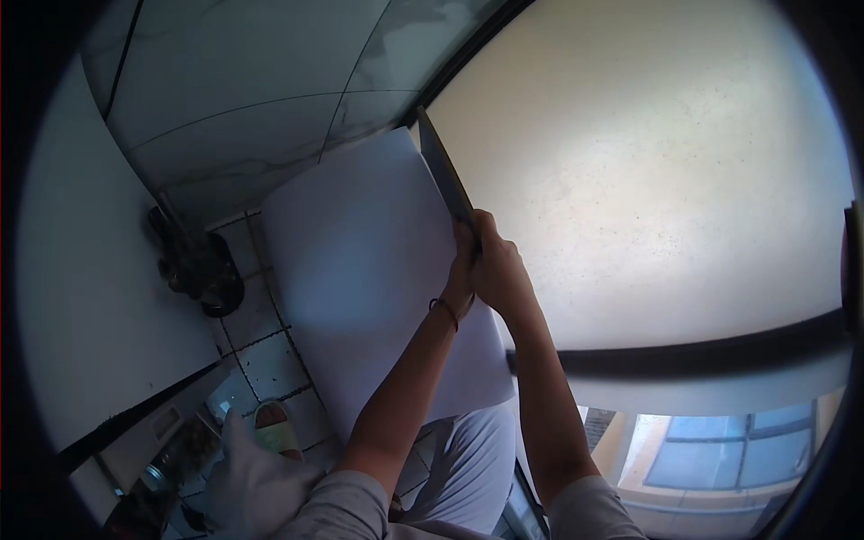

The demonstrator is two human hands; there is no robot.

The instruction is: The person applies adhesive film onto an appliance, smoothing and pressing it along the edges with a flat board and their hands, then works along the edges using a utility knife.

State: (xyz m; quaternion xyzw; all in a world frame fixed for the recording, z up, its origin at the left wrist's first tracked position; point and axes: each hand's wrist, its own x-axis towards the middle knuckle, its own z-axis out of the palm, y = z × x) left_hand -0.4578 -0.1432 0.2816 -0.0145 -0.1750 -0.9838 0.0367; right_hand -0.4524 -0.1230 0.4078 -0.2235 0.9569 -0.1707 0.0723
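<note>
A long, dark, flat strip [443, 169] slants up and away from my hands, its far end near the dark window frame. My left hand [462, 265], with a thin bracelet at the wrist, is closed around its near end. Pressed close beside it, my right hand [498, 270] is wrapped around the same end from the right. A large white sheet [360, 270] hangs along the strip's left side and curves down toward my legs. Whether the sheet is fixed to the strip I cannot tell. My fingers hide the strip's near end.
A frosted window pane [648, 180] in a dark frame [702, 357] fills the right. Marbled wall tiles [243, 63] rise behind the sheet. On the tiled floor [261, 310] at left stands a dark object [202, 270]. A light green slipper [274, 427] is by my leg.
</note>
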